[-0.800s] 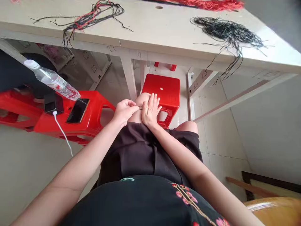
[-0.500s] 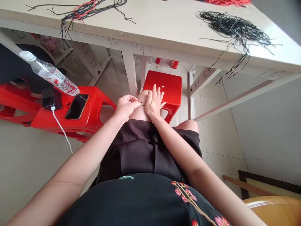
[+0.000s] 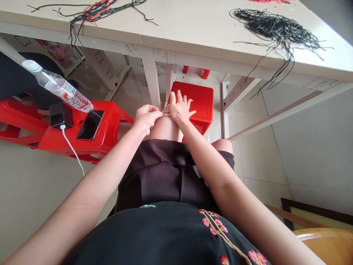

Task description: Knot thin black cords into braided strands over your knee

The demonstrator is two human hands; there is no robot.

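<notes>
A thin dark cord [image 3: 166, 115] lies across my bare knee [image 3: 165, 129], stretched between my two hands. My left hand [image 3: 147, 118] pinches it with curled fingers and thumb. Flat on the knee with its fingers spread, my right hand [image 3: 180, 108] sits against the other end of the cord. That end disappears under the hand, so I cannot see whether the fingers hold it. Dark shorts [image 3: 162, 173] cover my thighs below the hands.
On the left, a red plastic stool [image 3: 52, 141] carries a water bottle [image 3: 59, 88], a black charger [image 3: 61, 115] with a white cable and a phone [image 3: 90, 124]. Ahead are a second red stool [image 3: 198, 97] and a pale table [image 3: 179, 25] bearing a black cord bundle [image 3: 275, 31] and red-and-black cords [image 3: 93, 11].
Both hands have shifted up toward the far end of the knee, and the right hand's fingers now spread further over the red stool. The view has moved slightly, and the table sits higher.
</notes>
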